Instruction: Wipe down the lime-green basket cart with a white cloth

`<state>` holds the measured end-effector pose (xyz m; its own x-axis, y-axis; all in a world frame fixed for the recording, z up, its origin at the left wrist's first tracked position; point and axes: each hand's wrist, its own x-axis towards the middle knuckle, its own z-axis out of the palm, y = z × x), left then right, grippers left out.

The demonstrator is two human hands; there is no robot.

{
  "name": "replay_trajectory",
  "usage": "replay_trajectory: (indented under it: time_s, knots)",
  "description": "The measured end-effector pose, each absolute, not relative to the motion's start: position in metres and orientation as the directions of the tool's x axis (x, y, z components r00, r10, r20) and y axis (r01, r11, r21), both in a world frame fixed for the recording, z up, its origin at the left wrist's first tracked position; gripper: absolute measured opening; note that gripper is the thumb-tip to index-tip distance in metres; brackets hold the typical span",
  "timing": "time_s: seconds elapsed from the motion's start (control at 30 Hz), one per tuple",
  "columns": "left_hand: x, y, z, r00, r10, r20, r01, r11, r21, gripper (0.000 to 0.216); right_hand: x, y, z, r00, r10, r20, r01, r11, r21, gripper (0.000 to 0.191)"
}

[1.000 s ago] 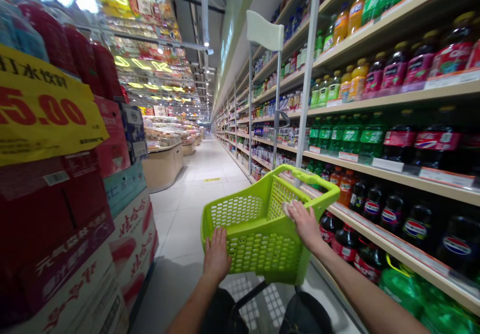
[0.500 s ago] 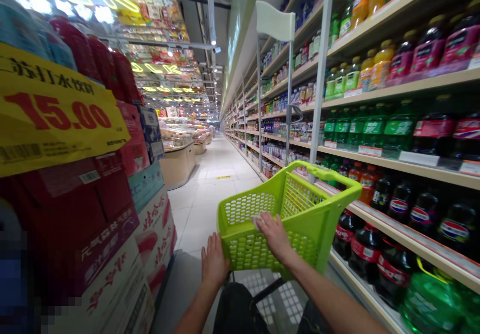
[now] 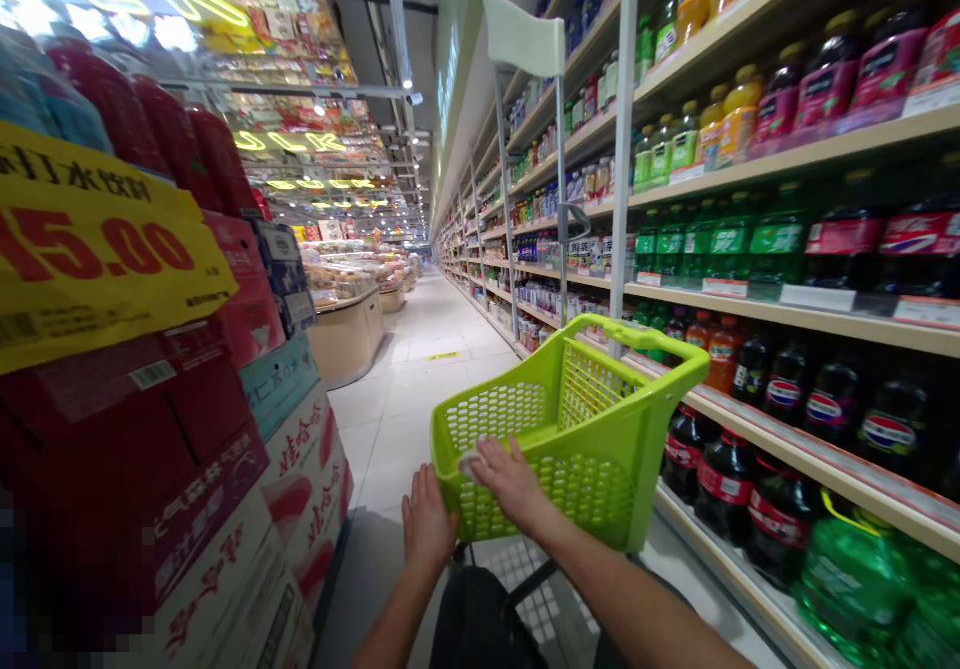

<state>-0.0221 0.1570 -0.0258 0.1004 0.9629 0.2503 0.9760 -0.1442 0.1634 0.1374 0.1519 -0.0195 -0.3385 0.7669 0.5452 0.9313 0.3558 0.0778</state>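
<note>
A lime-green plastic shopping basket (image 3: 600, 429) sits on a cart frame in a supermarket aisle, right in front of me. My left hand (image 3: 426, 521) lies flat against the basket's near left corner, fingers stretched upward. My right hand (image 3: 510, 481) rests on the near rim with a small white cloth (image 3: 471, 463) pressed under its fingers. No goods show inside the basket.
Shelves of soda bottles (image 3: 787, 389) run along the right. A stack of red drink cartons (image 3: 187, 449) with a yellow price sign (image 3: 97, 249) stands close on the left. A white flag on a pole (image 3: 525, 39) rises ahead. The tiled aisle floor (image 3: 420, 369) stretches forward.
My right hand with the cloth has slid leftward along the basket's near rim, from the right side to the left corner. My left hand has stayed at the near left corner.
</note>
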Motion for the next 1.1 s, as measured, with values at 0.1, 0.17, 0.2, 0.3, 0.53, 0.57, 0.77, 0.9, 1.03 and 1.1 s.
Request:
replay_trajectory:
  time_s: [0.1, 0.17, 0.2, 0.3, 0.53, 0.57, 0.77, 0.9, 1.03, 1.1]
  knots:
    - [-0.007, 0.155, -0.022, 0.130, 0.961, 0.244, 0.974, -0.170, 0.151, 0.070, 0.203, 0.140, -0.011, -0.121, 0.808, 0.577, 0.992, 0.122, 0.037, 0.035]
    - [0.008, 0.153, -0.020, 0.183, 0.949, 0.258, 0.968, -0.220, 0.122, 0.071, 0.227, 0.134, -0.008, -0.035, 0.797, 0.604, 0.999, 0.016, 0.037, 0.039]
    - [0.016, 0.153, -0.021, 0.218, 0.937, 0.272, 0.962, -0.254, 0.102, 0.073, 0.231, 0.132, -0.008, -0.040, 0.792, 0.610, 0.999, 0.012, 0.050, 0.040]
    - [0.034, 0.151, -0.024, 0.348, 0.891, 0.293, 0.927, -0.373, 0.033, 0.077, 0.219, 0.131, -0.015, -0.203, 0.784, 0.587, 0.979, 0.160, 0.126, 0.038]
    - [0.029, 0.155, -0.028, 0.436, 0.862, 0.257, 0.898, -0.434, -0.067, 0.081, 0.276, 0.120, 0.002, -0.139, 0.814, 0.564, 0.985, 0.054, 0.165, 0.043]
    - [0.028, 0.156, -0.028, 0.427, 0.867, 0.257, 0.903, -0.424, -0.071, 0.080, 0.292, 0.116, 0.007, -0.082, 0.808, 0.583, 0.987, -0.015, 0.160, 0.045]
    - [0.049, 0.155, -0.024, 0.369, 0.882, 0.293, 0.928, -0.368, -0.060, 0.079, 0.302, 0.111, 0.009, -0.116, 0.786, 0.607, 0.977, -0.021, 0.213, 0.047]
    - [0.056, 0.156, -0.025, 0.395, 0.877, 0.273, 0.918, -0.391, -0.073, 0.080, 0.314, 0.113, 0.013, -0.174, 0.785, 0.595, 0.967, 0.023, 0.252, 0.046]
    - [0.051, 0.157, -0.024, 0.389, 0.875, 0.289, 0.921, -0.381, -0.086, 0.081, 0.374, 0.096, 0.044, 0.091, 0.726, 0.682, 0.948, -0.272, 0.164, 0.047]
    - [0.052, 0.156, -0.023, 0.363, 0.884, 0.293, 0.931, -0.356, -0.080, 0.079, 0.393, 0.090, 0.056, 0.215, 0.669, 0.711, 0.911, -0.399, 0.101, 0.045]
